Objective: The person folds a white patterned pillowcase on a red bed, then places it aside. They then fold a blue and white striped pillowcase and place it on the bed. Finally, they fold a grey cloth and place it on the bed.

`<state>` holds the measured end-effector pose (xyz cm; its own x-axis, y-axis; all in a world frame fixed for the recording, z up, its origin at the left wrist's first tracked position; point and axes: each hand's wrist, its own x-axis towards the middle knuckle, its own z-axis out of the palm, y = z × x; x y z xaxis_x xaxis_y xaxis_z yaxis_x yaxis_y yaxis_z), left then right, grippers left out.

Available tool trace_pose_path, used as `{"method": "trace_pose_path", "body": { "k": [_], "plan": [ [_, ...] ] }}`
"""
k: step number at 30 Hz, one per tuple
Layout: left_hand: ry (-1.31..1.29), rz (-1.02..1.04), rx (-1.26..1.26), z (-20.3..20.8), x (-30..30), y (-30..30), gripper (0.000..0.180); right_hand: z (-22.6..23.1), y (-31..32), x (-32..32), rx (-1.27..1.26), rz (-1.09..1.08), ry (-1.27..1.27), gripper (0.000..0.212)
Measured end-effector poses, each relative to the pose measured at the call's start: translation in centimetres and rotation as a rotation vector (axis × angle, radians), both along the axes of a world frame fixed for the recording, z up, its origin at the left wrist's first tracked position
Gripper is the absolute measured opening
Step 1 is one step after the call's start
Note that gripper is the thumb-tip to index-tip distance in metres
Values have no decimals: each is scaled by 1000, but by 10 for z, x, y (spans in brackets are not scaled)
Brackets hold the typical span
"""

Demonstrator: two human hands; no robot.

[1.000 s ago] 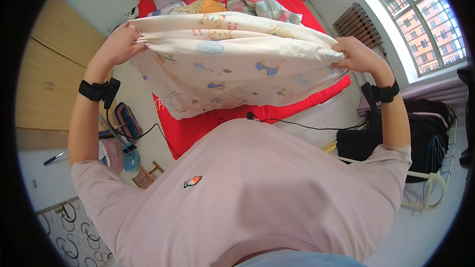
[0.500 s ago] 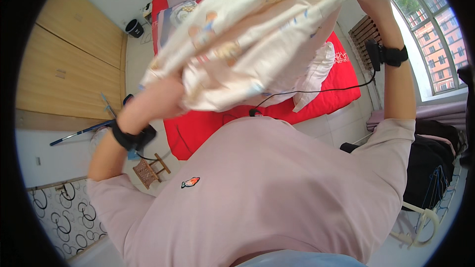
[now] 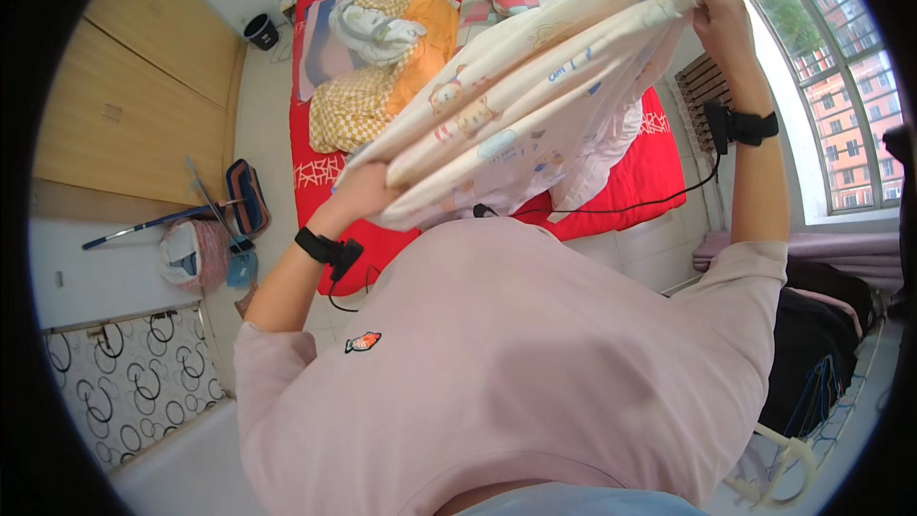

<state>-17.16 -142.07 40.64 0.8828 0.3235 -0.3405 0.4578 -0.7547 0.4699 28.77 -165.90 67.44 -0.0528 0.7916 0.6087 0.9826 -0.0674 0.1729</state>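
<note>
A cream bedding cloth [image 3: 516, 115] with cartoon animals and blue lettering hangs in long folds between my two hands, over the bed. My left hand [image 3: 365, 193] is closed on its near left end. At the upper right, raised beside the window, my right hand [image 3: 723, 14] grips the opposite end. The fabric is stretched slantwise, and its lower part droops toward white bedding [image 3: 604, 164] on the red bed cover [image 3: 650, 182]. Whether the cloth is a sheet or a cover, I cannot tell.
Yellow checked and orange bedding [image 3: 382, 96] lies heaped on the bed's left side, with pillows behind. A cable runs from my right wrist strap [image 3: 750, 126] across the bed. Wardrobe [image 3: 134, 105], bin [image 3: 260, 32], broom [image 3: 246, 199] and basket [image 3: 191, 256] stand left; a radiator [image 3: 705, 100] is right.
My left hand has moved right and slightly up with its end of the cloth. The cloth has dropped and narrowed into straighter folds, uncovering the bedding behind. My right hand is slightly lower.
</note>
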Motion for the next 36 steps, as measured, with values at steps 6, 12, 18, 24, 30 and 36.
{"method": "trace_pose_path", "body": {
  "k": [6,12,18,24,30,36],
  "plan": [
    [-637,303,-17,27,7,40,30,-20,-35,27,-42,-167,131,36],
    [-477,200,269,35,-2,62,37,-30,-42,42,-32,-213,274,32],
    [-38,75,531,42,-21,77,17,-30,-35,53,71,-215,283,26],
    [-626,221,180,99,-35,91,25,-13,-27,67,284,-167,495,20],
    [-399,124,318,104,-55,72,34,-15,-10,65,253,-34,537,18],
    [-227,330,431,31,-72,50,34,-27,11,39,259,144,776,25]
  ]
}}
